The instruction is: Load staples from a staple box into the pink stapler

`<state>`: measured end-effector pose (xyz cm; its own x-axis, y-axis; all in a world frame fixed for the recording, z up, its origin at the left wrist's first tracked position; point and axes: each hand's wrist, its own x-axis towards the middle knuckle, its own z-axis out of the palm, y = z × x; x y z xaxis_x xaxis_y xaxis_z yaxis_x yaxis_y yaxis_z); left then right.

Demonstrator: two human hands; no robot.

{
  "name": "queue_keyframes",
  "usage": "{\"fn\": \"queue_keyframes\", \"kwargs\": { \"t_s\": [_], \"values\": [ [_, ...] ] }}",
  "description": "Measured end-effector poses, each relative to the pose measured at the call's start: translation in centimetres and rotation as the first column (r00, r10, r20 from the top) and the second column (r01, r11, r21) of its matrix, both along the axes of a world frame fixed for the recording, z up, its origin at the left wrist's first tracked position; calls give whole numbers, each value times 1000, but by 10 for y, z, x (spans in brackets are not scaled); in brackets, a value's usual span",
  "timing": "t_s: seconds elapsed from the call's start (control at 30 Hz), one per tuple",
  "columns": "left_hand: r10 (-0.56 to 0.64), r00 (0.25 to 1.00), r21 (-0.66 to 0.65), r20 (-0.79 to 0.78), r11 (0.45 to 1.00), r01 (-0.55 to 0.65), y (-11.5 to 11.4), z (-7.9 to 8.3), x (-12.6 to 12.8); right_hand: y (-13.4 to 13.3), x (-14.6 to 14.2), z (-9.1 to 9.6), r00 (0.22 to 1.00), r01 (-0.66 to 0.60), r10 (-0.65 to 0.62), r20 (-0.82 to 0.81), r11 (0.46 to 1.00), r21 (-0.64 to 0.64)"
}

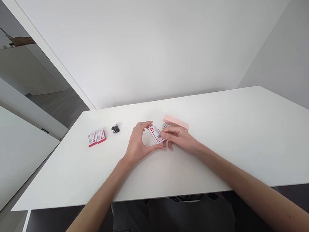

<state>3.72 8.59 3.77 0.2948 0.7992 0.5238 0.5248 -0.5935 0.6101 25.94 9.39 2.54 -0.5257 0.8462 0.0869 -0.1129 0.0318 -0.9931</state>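
Note:
A small red-and-white staple box (155, 133) is held just above the white table, its printed face turned up. My left hand (139, 141) grips it by its edges, with the thumb at the near side and the fingers at the far side. My right hand (178, 138) is closed at the box's right end, with thumb and index finger pinched on its face. Whether a small piece is between those fingertips, I cannot tell. Just behind my right hand lies a long pink object, which looks like a stapler (176, 122), partly hidden. A small patterned greyish thing (166, 125) shows beside it.
Two similar red-and-white boxes (97, 137) lie side by side on the left of the table (239, 133). Near them is a small black-and-silver object (115, 128), perhaps a staple remover. A white wall (165, 50) rises behind the table's far edge.

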Motion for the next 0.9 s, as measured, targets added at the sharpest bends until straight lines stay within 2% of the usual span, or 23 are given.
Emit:
{"fn": "queue_keyframes", "kwargs": {
  "t_s": [0.07, 0.13, 0.2, 0.27, 0.33, 0.47, 0.57, 0.9],
  "values": [
    [-27, 996, -84, 89, 996, 35, 1, -1, 0, 1, 1, -1, 999, -19, 17, -42, 999, -45],
    [-68, 979, -221, 193, 969, 111, 1, -1, -1, 2, 1, -1, 995, -54, 46, -93, 995, -86],
    [-125, 951, -362, 283, 904, 226, 1, 0, -2, 2, 2, -1, 988, -110, 95, -125, 987, -117],
    [-157, 917, -445, 367, 836, 321, 1, 1, -3, 2, 3, -2, 981, -156, 136, -140, 977, -143],
    [-114, 885, -470, 451, 813, 344, 2, 1, -3, 3, 4, -2, 979, -157, 130, -158, 972, -172],
    [55, 810, -445, 584, 857, 262, 6, -2, -5, 5, 5, -3, 986, -21, -13, -165, 979, -204],
    [129, 767, -419, 628, 887, 194, 9, -3, -5, 6, 6, -2, 984, 58, -89, -152, 978, -200],
    [124, 770, -399, 626, 899, 179, 9, -6, -7, 2, 8, 5, 974, -10, -54, -221, 961, -275]
  ]
}}
